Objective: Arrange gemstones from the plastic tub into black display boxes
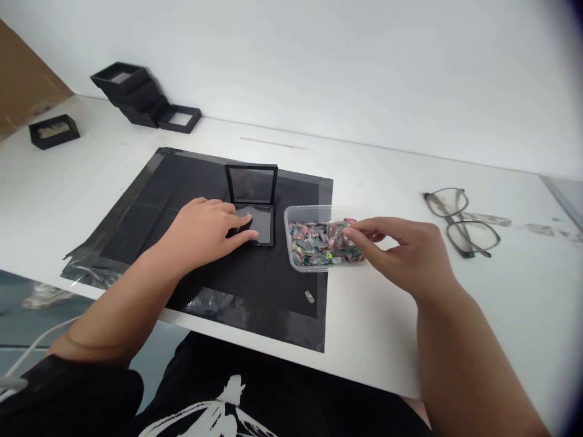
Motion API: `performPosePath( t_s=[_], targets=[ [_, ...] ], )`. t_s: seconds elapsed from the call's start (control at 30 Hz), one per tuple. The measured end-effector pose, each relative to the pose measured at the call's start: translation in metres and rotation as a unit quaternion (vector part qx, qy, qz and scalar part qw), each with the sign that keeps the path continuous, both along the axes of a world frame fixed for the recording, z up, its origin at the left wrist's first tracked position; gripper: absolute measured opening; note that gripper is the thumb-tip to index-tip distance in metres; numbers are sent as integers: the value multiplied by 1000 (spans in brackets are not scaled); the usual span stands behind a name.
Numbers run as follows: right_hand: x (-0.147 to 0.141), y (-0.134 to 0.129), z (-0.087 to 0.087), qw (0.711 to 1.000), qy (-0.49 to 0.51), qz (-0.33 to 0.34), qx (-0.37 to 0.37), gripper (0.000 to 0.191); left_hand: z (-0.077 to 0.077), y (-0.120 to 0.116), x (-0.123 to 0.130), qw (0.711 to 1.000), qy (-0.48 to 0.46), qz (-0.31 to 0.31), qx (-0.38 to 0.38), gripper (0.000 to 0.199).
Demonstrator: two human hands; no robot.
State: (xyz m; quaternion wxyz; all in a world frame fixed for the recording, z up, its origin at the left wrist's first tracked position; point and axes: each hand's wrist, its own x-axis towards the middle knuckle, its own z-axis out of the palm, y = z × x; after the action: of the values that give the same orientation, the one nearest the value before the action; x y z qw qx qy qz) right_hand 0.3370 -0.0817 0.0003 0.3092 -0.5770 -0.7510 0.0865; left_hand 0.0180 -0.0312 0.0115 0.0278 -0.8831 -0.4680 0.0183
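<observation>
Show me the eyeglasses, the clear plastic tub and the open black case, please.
Eyeglasses (pixel 472 235): head view, on the lens nearer the person.
Clear plastic tub (pixel 310 213): head view, on its far wall.
Open black case (pixel 252 186): head view, on the raised lid's panel.

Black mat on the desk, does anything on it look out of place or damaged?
Yes: one small piece lies loose on the black mat, outside the clear tub that holds similar pieces. The tape at the mat's near left corner also looks wrinkled.

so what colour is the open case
The open case is black with greyish panels, best in head view.
</observation>
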Motion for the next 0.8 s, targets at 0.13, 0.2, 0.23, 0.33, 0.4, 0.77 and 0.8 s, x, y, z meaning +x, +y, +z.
performPosePath(
  t_s=[0.13,0.2,0.23,0.33,0.4,0.77,0.8],
  targets=[
    [-3,1,-1,998,-59,8,-22,16,6,-2,4,1000,-5,5,-2,47],
    [-6,2,1,994,-90,11,-60,18,6,-2,5,1000,-21,-2,21,49],
    [-7,2,2,991,-103,11,-86,19,5,-3,5,999,-31,-11,35,50],
    [-11,6,7,978,-138,7,-159,21,4,-5,6,994,-65,-52,73,49],
    [-14,9,8,970,-156,4,-187,21,2,-7,7,988,-88,-88,93,48],
    [-25,20,4,965,-168,-25,-201,15,-6,-13,17,953,-141,-245,106,42],
    [-25,20,4,965,-168,-25,-202,15,-6,-13,17,953,-143,-246,104,42]
  ],
)
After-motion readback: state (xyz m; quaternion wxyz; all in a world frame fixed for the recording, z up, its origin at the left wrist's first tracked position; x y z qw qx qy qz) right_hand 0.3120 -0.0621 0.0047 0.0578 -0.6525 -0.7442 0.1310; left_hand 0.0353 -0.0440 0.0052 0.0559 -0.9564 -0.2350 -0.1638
